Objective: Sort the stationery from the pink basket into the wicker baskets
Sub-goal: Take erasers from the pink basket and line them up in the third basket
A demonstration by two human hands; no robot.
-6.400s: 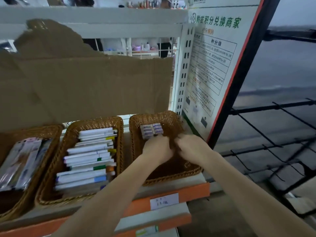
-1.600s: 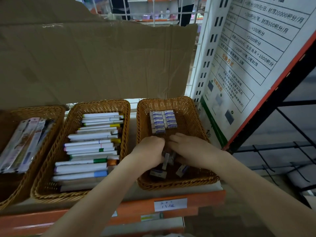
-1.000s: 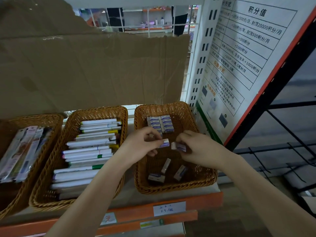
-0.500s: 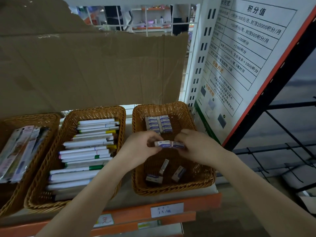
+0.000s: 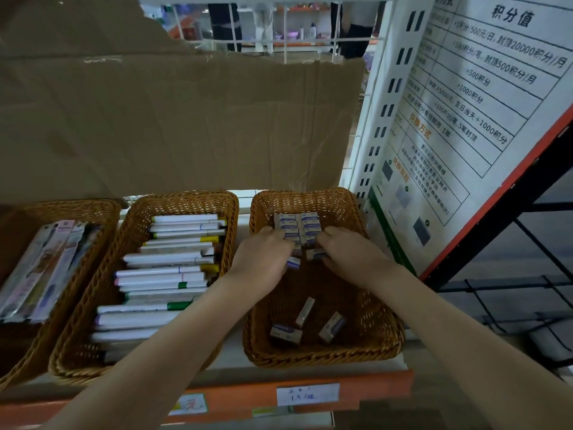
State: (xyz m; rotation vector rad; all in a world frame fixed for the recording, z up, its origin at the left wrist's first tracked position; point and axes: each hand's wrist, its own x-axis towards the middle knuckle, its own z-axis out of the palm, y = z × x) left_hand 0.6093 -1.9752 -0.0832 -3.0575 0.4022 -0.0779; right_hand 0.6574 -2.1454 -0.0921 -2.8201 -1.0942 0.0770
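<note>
Wicker right basket [image 5: 379,324]: both hands reach in knuckles-up. Left hand [image 5: 263,262] pinches an eraser [image 5: 293,262], right hand [image 5: 350,256] another [image 5: 315,253], long axes roughly left-right, just below the eraser stack [image 5: 296,228] at 12 o'clock. Three loose erasers [image 5: 305,327] lie at 6. Pens [image 5: 167,274] fill the basket at 9.

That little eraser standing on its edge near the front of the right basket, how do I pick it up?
Come straight down from above and pinch the tilted eraser across its two long flat faces, near the middle. It stands on a narrow edge, apart from its two neighbours, so both faces are probably free for finger and thumb inside the right wicker basket.
</note>
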